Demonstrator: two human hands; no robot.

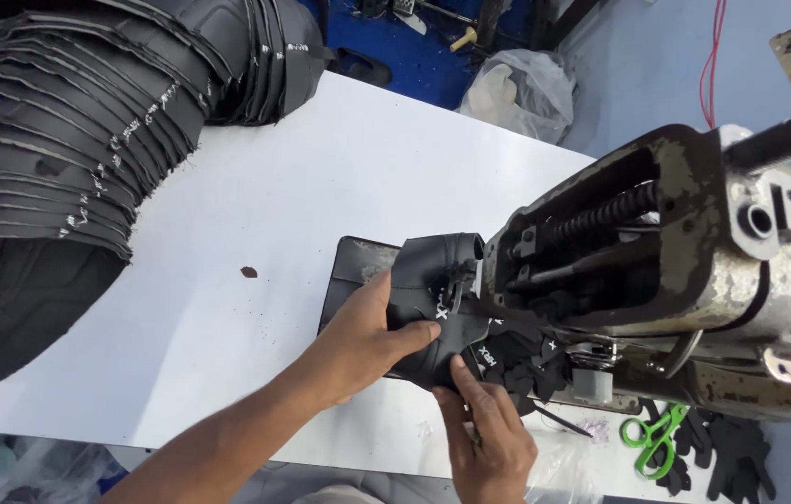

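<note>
A curved black shoe-upper piece with small white markings sits under the needle area of a worn, paint-chipped sewing machine. My left hand presses and grips the piece from the left, thumb on top. My right hand pinches the piece's lower edge with its fingertips, just below the left hand. A small pile of black cut pieces lies beside the machine's base, right of my hands.
A big fanned stack of black upper pieces covers the far left of the white table. Green-handled scissors lie at the front right among black scraps. A crumpled plastic bag lies beyond the table's far edge.
</note>
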